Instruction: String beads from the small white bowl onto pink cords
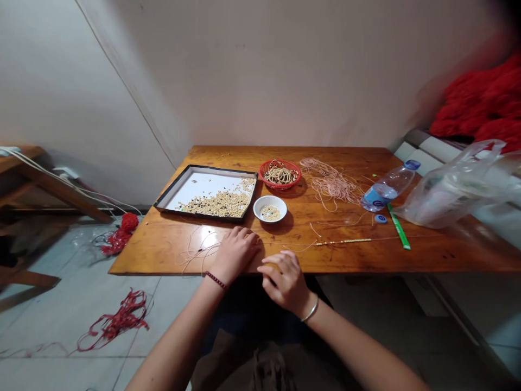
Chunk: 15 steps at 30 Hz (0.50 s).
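A pale wall rises behind the wooden tabletop at which we sit, and a tangle of red ribbon lies on the tiled floor to the left. Our left hand lies palm down near the front edge, fingers stretched forward and close together; we cannot tell whether thread is pinched beneath them. Our right hand is at the edge just beside it, fingers loosely curled, and we cannot tell whether it has hold of anything. To the right of the hands, a beaded strand runs along the tabletop, while loose thread loops to the left of our left hand. Just beyond the hands sits a white bowl partly filled with beads. To its left we have a black-edged tray with many more pale beads and a few dark ones. Behind the bowl, a red basket holds strung beads. Further right are a heap of pink string, a bottle, a blue cap, a green strip and a clear plastic bag.
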Available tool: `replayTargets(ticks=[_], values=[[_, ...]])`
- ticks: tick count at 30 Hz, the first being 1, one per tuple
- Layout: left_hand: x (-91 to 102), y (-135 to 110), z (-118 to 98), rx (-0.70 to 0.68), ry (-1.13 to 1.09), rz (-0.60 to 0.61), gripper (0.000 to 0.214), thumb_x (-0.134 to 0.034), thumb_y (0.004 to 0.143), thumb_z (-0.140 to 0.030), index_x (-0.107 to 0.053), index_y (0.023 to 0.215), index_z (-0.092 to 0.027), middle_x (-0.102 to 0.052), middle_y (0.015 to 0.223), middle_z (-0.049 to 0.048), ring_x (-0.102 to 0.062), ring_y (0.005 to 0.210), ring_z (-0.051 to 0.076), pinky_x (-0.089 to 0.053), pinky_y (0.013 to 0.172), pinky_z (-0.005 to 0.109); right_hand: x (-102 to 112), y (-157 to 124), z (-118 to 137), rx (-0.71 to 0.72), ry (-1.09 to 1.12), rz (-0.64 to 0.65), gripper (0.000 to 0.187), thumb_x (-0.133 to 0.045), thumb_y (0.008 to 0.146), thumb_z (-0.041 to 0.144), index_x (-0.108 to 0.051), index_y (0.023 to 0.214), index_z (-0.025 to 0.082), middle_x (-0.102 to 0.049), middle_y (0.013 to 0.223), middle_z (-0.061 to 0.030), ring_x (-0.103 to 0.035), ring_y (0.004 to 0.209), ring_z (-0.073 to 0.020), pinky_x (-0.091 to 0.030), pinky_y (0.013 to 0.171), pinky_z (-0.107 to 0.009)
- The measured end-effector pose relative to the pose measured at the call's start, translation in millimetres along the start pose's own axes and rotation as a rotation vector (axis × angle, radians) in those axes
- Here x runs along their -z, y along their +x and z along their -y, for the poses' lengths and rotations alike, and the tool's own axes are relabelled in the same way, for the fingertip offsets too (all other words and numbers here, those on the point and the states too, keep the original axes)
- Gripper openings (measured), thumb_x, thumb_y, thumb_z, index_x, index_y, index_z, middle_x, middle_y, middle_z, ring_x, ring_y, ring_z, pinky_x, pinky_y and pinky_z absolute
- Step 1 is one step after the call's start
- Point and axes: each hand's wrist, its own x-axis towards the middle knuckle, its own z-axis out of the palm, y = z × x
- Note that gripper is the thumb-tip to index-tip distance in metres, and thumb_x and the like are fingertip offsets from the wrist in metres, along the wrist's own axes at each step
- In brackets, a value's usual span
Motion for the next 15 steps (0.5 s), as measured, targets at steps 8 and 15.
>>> replayTargets(ticks=[8, 15], values=[[-10.1, -2, 2, -0.025, 0.032, 0.010, 0.004, -0.058, 0.086, -0.022, -0.061, 0.087, -0.020, -0.063, 0.093, 0.0063, -0.052, 0.093, 0.023, -0.044, 0.082, 0.038, -5, -6, 2, -0.306, 0.058, -0.045, 0.021, -0.048, 0.086, 0.011, -0.062, 0.100, 0.020, -0.065, 0.099, -0.0065, -0.058, 0.095, -0.0186, -0.043, 0.089, -0.038], [-12.3, -5, -5, -0.035, -0.022, -0.058, 0.010, -0.051, 0.091, -0.025, -0.060, 0.092, -0.019, -0.063, 0.102, 0.0048, -0.051, 0.100, 0.022, -0.043, 0.088, 0.039, -1, 16, -34, -0.361, -0.035, 0.119, 0.025, -0.057, 0.089, 0.027, -0.063, 0.113, 0.023, -0.067, 0.106, -0.0064, -0.058, 0.100, -0.0211, -0.039, 0.091, -0.038]])
